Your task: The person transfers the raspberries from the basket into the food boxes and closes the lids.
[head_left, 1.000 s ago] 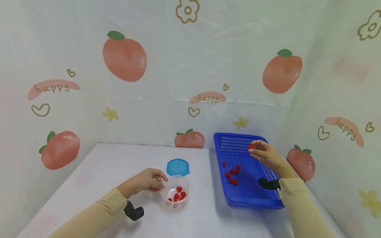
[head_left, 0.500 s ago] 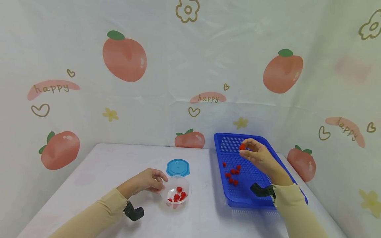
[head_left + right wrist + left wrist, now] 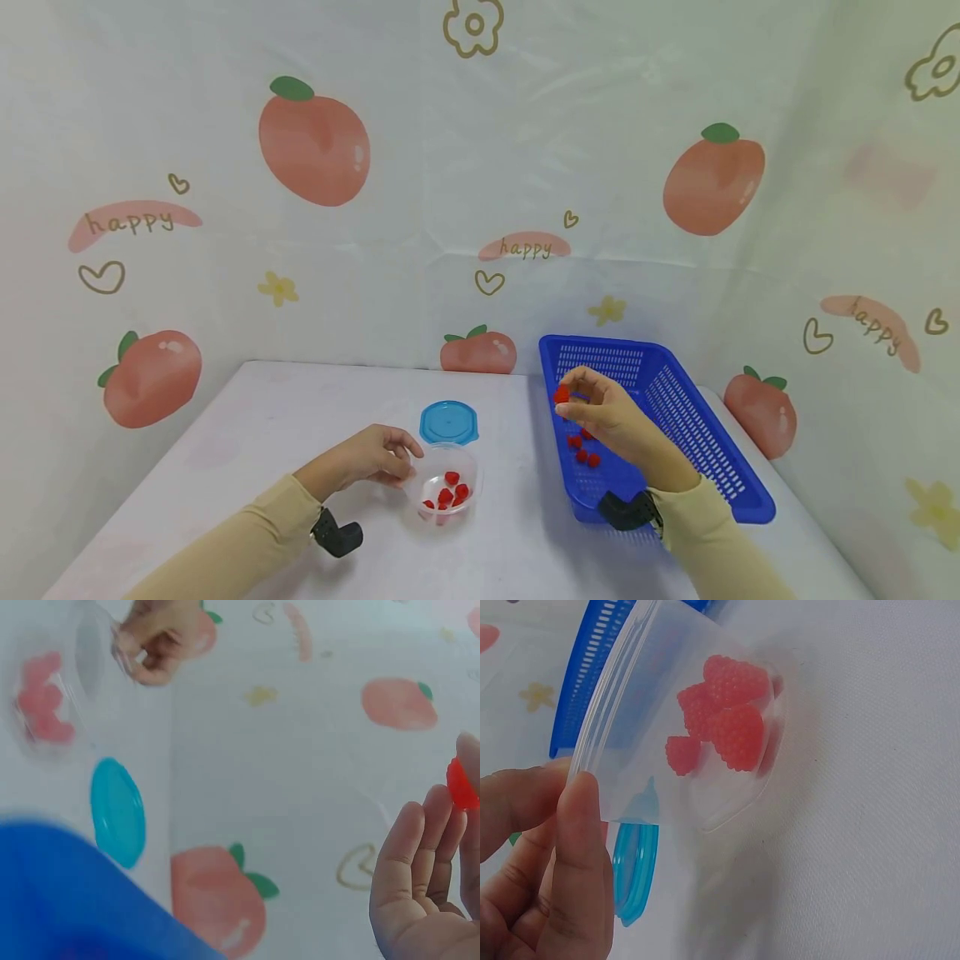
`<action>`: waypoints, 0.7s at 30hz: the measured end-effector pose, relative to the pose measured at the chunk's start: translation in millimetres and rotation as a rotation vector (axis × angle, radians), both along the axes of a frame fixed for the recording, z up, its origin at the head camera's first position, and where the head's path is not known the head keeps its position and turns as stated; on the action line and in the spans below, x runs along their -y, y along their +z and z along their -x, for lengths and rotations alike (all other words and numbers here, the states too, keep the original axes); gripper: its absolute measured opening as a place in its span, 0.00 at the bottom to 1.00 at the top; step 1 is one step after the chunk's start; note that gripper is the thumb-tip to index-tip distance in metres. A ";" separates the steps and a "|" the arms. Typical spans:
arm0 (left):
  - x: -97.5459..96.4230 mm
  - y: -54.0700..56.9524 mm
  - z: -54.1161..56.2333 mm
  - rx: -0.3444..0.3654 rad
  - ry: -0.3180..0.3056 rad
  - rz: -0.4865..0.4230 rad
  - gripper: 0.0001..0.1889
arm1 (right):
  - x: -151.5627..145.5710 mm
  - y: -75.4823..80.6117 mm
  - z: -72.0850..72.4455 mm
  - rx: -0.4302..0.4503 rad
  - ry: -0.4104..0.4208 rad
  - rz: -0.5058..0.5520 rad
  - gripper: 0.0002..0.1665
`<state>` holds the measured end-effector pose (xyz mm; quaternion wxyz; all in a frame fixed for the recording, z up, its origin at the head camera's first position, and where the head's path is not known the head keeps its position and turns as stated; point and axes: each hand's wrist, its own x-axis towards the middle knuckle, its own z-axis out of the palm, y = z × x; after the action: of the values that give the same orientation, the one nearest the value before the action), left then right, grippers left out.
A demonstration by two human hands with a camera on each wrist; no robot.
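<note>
My left hand (image 3: 375, 454) pinches the rim of a clear plastic tub (image 3: 660, 720) between thumb and fingers. Several red raspberries (image 3: 739, 739) lie on the tub's floor. My right hand (image 3: 611, 417) holds one raspberry (image 3: 562, 394) at its fingertips, above the left side of a blue plastic basket (image 3: 697, 408). In the right wrist view this raspberry (image 3: 461, 786) is partly cut off at the frame's edge. More raspberries (image 3: 588, 458) lie in the basket's left part, some hidden behind the right hand.
Just behind the tub, a blue lid (image 3: 448, 422) lies flat on the white-covered table (image 3: 300, 400). The basket stands to the right with slotted walls and a raised rim. A printed white cloth (image 3: 420, 167) hangs behind and at the sides.
My right hand has moved left across the basket with the raspberry, from its far right part to its left side. The left hand and the tub have stayed in place.
</note>
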<state>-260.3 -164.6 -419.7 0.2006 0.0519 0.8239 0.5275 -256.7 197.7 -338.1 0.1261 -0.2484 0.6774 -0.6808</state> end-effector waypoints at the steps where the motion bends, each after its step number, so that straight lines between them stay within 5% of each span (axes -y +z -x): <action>1: 0.0 0.0 -0.1 -0.001 -0.002 0.000 0.14 | 3.6 -1.0 -1.5 0.007 0.003 -0.006 0.15; 21: 1.6 0.9 -0.2 -0.001 -0.030 -0.023 0.14 | 69.1 -24.8 -24.1 0.109 0.019 -0.127 0.14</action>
<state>-260.1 -166.2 -418.8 0.2075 0.0668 0.8169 0.5340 -232.6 128.7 -363.0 0.1850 -0.2088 0.7088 -0.6479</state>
